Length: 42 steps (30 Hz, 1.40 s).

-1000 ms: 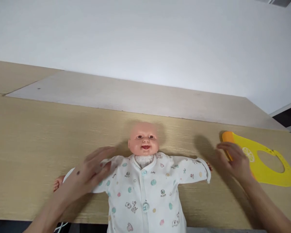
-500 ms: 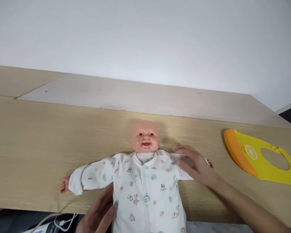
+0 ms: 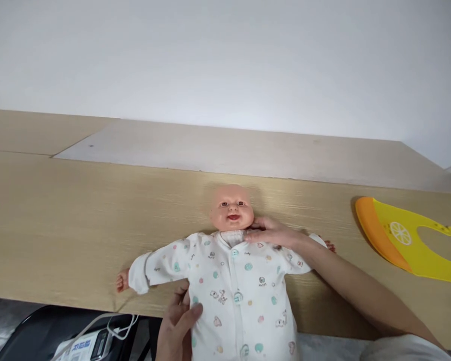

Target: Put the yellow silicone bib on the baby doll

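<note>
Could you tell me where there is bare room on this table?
The tabletop is bare left of the baby doll and between it and the yellow bib; the right hand and left hand crowd the doll's body.

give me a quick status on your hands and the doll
right hand flat at collar of romper on doll
left hand against romper's lower side, grip unclear
bib off to right, apart from doll

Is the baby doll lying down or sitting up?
Lying down: the baby doll is flat on its back on the wooden table, face up, arms spread wide.
</note>
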Each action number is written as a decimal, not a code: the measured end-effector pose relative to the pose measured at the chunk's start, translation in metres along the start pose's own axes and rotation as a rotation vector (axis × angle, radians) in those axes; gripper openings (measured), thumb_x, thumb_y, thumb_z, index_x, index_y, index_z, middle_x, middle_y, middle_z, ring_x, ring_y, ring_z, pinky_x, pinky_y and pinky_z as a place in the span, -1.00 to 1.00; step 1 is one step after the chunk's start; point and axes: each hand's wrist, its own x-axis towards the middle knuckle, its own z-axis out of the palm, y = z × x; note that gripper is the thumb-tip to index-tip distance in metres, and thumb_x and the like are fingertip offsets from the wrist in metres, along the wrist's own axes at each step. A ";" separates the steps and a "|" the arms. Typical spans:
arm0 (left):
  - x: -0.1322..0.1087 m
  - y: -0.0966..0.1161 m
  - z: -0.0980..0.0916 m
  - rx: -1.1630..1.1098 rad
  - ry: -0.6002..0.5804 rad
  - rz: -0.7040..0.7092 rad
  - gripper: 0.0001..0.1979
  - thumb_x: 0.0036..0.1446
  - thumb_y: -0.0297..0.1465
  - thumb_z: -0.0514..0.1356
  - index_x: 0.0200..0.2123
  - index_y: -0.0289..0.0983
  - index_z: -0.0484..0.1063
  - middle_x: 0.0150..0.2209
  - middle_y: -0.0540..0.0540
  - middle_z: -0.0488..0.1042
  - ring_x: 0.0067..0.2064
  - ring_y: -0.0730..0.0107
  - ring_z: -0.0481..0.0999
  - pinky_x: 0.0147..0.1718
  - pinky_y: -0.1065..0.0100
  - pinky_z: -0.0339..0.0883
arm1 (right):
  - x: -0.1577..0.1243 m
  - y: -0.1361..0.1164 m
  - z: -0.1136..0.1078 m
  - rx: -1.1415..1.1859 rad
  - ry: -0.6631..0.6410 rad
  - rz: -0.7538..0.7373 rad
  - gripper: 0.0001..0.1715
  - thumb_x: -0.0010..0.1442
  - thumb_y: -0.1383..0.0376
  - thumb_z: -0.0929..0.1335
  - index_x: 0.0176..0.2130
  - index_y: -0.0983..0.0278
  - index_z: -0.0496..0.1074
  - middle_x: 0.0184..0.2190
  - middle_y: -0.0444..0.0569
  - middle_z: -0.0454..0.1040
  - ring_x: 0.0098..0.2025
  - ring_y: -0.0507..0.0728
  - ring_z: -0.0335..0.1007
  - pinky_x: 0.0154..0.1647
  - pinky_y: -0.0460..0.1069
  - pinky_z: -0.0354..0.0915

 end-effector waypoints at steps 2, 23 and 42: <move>0.002 0.001 -0.002 0.026 -0.028 -0.045 -0.41 -0.42 -0.37 0.55 -0.19 -0.14 0.55 -0.19 0.00 0.66 0.00 -0.04 0.64 -0.23 0.29 0.57 | -0.004 -0.003 0.003 0.012 0.022 0.047 -0.32 0.07 -0.07 0.56 -0.05 0.39 0.56 -0.21 0.00 0.53 -0.23 0.05 0.39 -0.29 -0.11 0.27; 0.000 0.012 0.027 0.335 -0.140 0.117 -0.41 -0.48 -0.21 0.62 -0.27 -0.07 0.57 -0.24 -0.03 0.69 -0.12 -0.08 0.68 -0.24 0.14 0.61 | -0.022 -0.026 0.009 0.218 0.146 -0.049 -0.33 -0.11 -0.04 0.60 -0.12 0.30 0.54 -0.17 -0.04 0.53 -0.20 0.08 0.42 -0.21 -0.06 0.32; 0.051 0.077 0.122 0.292 -0.411 0.436 -0.45 -0.33 -0.25 0.60 -0.32 -0.24 0.38 -0.29 -0.05 0.57 -0.23 0.17 0.60 -0.31 0.28 0.50 | 0.033 -0.087 -0.056 0.288 0.280 -0.348 -0.21 -0.15 0.22 0.62 0.06 0.29 0.44 -0.04 0.00 0.56 -0.04 0.17 0.52 -0.01 0.00 0.45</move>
